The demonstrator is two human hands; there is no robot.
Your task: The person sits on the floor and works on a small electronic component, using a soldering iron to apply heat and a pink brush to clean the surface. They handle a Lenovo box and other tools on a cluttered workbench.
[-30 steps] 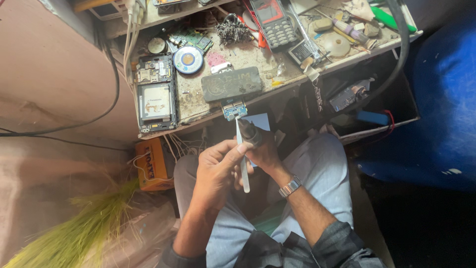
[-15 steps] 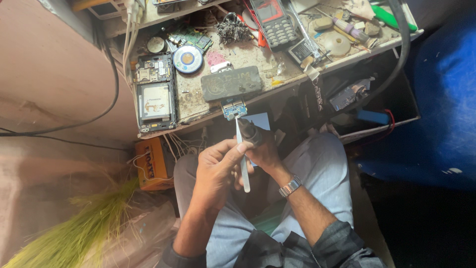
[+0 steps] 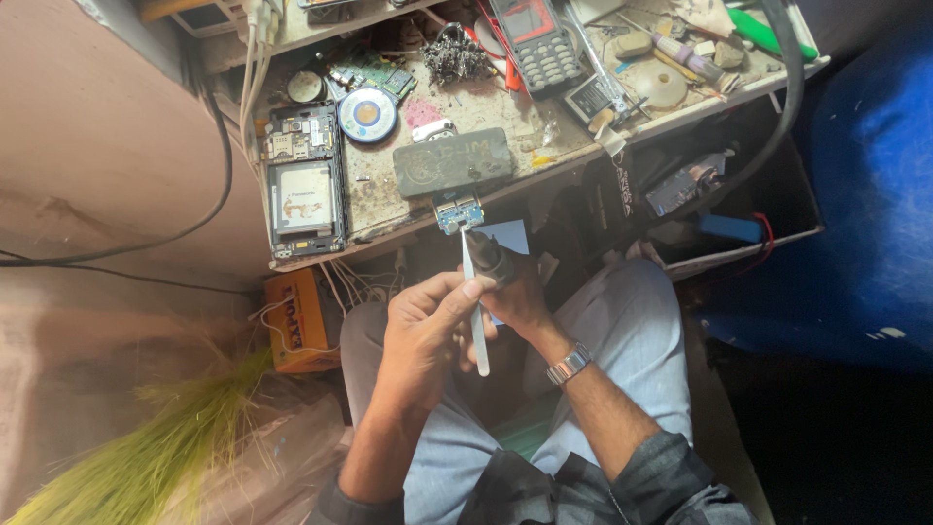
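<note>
My left hand (image 3: 423,335) pinches white tweezers (image 3: 474,316) that point up at a small blue circuit board (image 3: 459,213); the tips grip its lower edge. The board hangs just off the front edge of the cluttered workbench (image 3: 389,219). My right hand (image 3: 515,292), with a metal watch on the wrist, is closed around a dark round-tipped tool (image 3: 489,258) held right beside the tweezers, its tip just below the board. Behind it a pale blue square piece (image 3: 507,236) shows. Both hands hover above my lap.
On the bench lie an opened phone (image 3: 304,185), a dark rectangular block (image 3: 453,161), a round blue disc (image 3: 367,114), a keypad phone (image 3: 535,39) and several small parts. An orange box (image 3: 296,321) sits below the bench, green fibres (image 3: 155,457) at lower left, a blue surface (image 3: 865,224) to the right.
</note>
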